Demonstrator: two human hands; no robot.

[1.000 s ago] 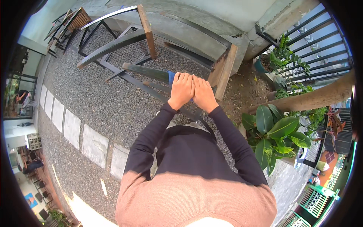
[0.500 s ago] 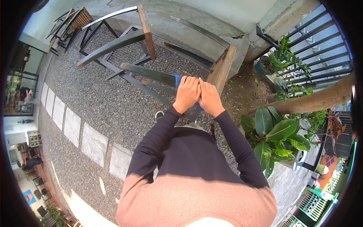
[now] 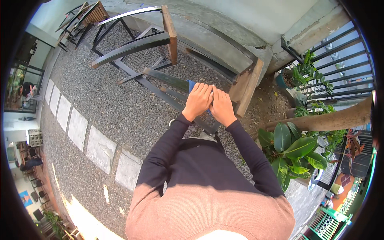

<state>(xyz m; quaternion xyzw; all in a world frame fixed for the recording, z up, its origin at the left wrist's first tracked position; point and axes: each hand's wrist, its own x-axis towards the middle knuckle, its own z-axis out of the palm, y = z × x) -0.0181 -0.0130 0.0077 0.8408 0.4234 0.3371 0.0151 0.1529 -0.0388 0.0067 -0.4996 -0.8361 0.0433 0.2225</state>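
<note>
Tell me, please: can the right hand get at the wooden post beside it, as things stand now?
Probably yes. The right hand rests beside the left hand on a blue cloth, and the wooden post stands just right of it, with nothing between.

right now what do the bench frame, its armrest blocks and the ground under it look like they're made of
Bench frame: likely metal, dark grey and matte; thin flat bars with welded-looking joints.
Armrest blocks: probably wood, brown and weathered, with visible grain.
Ground: loose grey gravel, speckled and rough, crossed by pale paving slabs, seemingly stone or concrete.
Both hands, left hand and right hand, press a blue cloth onto a bar.
</note>
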